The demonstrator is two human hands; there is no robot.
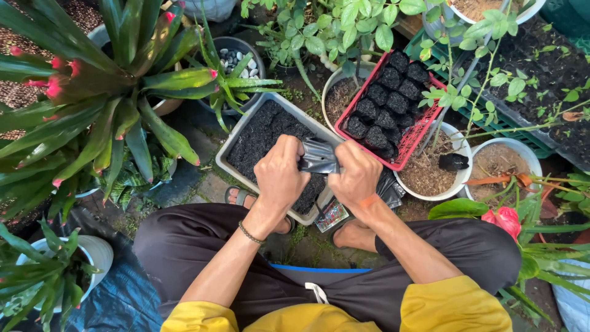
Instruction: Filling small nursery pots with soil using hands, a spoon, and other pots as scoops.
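The fingers of both hands are curled tight onto a small black plastic bag (318,156), pinching its crumpled top edge from either side; the left hand (279,174) grips the bag's left end with the knuckles turned up toward the camera, and the right hand (356,175) grips the right end the same way, so the bag is stretched between them with the two hands nearly touching; a beaded bracelet (250,233) sits on the left wrist and an orange band (369,201) on the right; the bag is held just above the near end of a grey rectangular trough (236,134) filled with dark soil (264,132); just beyond the trough, to the right, a red mesh tray (418,142) rests tilted across white round pots and holds rows of filled black bags (387,92); one more filled black bag (453,162) stands alone in the white pot (458,184) under the tray's lower corner; a small printed packet (332,215) lies on the ground below the hands, beside a sandalled foot (246,198); a large plant with long green, pink-tipped leaves (92,92) fills the left side; the person squats in dark trousers (184,246) and a yellow top (442,307)
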